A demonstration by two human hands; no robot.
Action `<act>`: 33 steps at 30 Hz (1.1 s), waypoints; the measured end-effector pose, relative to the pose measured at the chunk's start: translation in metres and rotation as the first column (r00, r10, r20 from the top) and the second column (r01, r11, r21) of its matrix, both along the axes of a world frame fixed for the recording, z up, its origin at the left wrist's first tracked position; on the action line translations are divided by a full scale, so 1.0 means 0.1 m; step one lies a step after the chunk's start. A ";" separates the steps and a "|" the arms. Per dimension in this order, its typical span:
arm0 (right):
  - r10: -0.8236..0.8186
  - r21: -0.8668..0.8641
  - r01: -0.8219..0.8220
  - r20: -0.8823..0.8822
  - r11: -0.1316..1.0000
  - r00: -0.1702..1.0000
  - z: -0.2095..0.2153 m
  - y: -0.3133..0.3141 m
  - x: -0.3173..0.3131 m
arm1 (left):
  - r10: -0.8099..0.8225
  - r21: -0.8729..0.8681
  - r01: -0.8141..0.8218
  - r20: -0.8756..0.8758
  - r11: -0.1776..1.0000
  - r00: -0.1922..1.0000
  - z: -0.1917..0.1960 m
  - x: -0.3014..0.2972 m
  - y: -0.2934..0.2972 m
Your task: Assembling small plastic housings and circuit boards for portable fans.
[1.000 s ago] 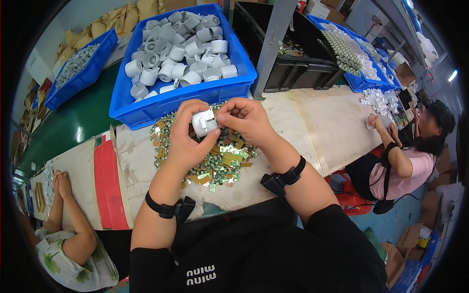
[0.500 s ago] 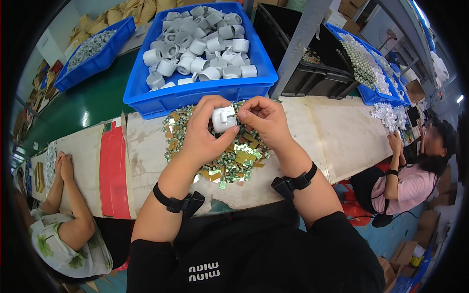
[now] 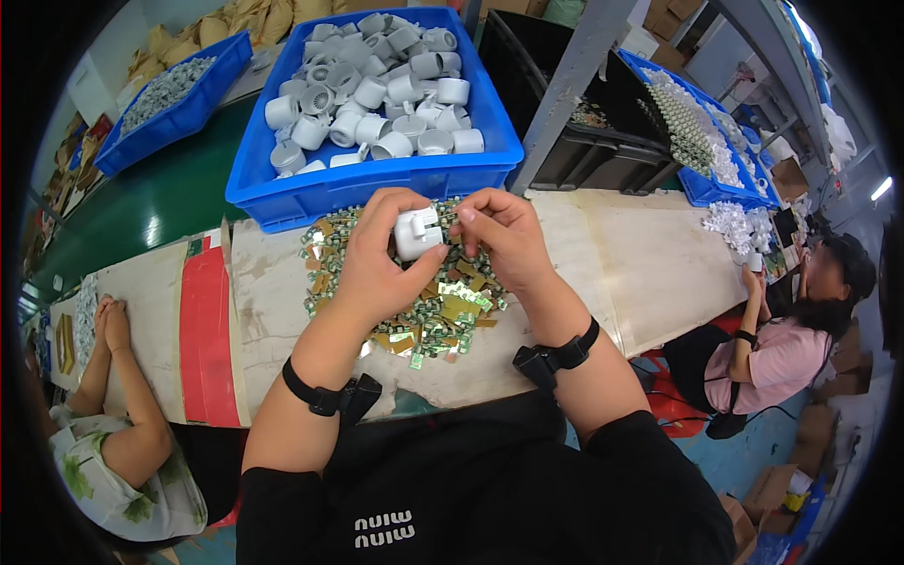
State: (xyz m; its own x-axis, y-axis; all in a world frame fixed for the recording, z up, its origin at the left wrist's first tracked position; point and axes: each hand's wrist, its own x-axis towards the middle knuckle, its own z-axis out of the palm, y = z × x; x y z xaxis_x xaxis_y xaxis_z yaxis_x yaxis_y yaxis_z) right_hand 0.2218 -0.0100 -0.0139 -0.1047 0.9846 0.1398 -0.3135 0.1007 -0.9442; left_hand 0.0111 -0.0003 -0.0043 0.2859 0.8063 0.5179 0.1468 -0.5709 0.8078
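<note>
Since the left hand (image 3: pixel 372 273) has the white cup (image 3: pixel 407 240) wrapped between thumb and fingers, I read everything from that grip outward. This grip is closed on the cup: thumb along its lower right edge, forefinger curled over the top, a small stub on the cup's outer face pointing away from the palm. Just right of the cup, with a narrow gap between, is the right hand (image 3: pixel 508 240), its thumb and forefinger drawn close together and aimed back at the cup; from where I sit I cannot tell whether a small part is pinched between those tips. The relation I judge to matter most is this one: the cup's slotted side faces right, toward the right fingertips and roughly level with them, so the right hand is the one nearer that side. The cup looks about as wide as it is long, so I can't call a sure long axis. Below both hands lies a loose pile of small circuit boards (image 3: pixel 457 317), spread over the pale table (image 3: pixel 603 254). Beyond the grip stands a blue bin (image 3: pixel 292 207) heaped with grey cups (image 3: pixel 370 91); farther out to the right is a black crate (image 3: pixel 603 162), and well left of the grip a red strip (image 3: pixel 205 339) crosses the table.
</note>
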 end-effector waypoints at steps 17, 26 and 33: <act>0.007 0.027 -0.009 0.096 1.000 0.995 0.03 -0.03 -0.04 | -0.015 0.052 0.017 -0.024 0.999 1.000 -0.05 -0.01 0.04; -0.054 0.050 0.049 0.096 0.998 0.994 0.07 -0.02 0.01 | -0.045 0.077 0.052 -0.086 0.996 0.995 -0.01 0.01 0.07; -0.454 0.482 0.287 0.275 0.828 0.848 0.15 -0.05 0.30 | 0.049 0.111 -0.042 -0.068 0.993 0.996 -0.07 -0.12 0.13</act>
